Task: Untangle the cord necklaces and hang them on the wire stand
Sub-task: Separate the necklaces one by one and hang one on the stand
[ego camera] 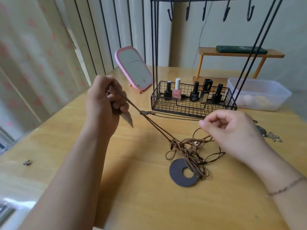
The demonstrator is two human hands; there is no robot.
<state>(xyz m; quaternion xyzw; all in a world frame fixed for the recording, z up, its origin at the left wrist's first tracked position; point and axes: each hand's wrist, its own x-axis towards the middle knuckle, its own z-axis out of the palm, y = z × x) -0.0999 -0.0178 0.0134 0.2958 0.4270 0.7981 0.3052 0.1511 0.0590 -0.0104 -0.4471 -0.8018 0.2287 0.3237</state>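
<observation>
A knot of brown cord necklaces [186, 146] lies on the wooden table, with a dark ring pendant [178, 173] at its near end. My left hand [104, 98] grips a cord with a leaf-shaped pendant [127, 119] hanging below the fist. That cord runs taut from the fist down to the knot, past a small round bead [142, 112]. My right hand [232, 130] hovers over the right side of the knot, fingers loosely curled; a thin chain reaches toward its fingertips. The black wire stand [192, 103] rises behind, hooks [204, 12] along its top bar.
Several nail polish bottles [177, 90] stand in the stand's basket. A pink mirror [132, 68] leans at the back left, a clear plastic box [259, 93] sits at the right, and a small wooden shelf [239, 53] behind. A metal pendant [269, 133] lies by my right hand.
</observation>
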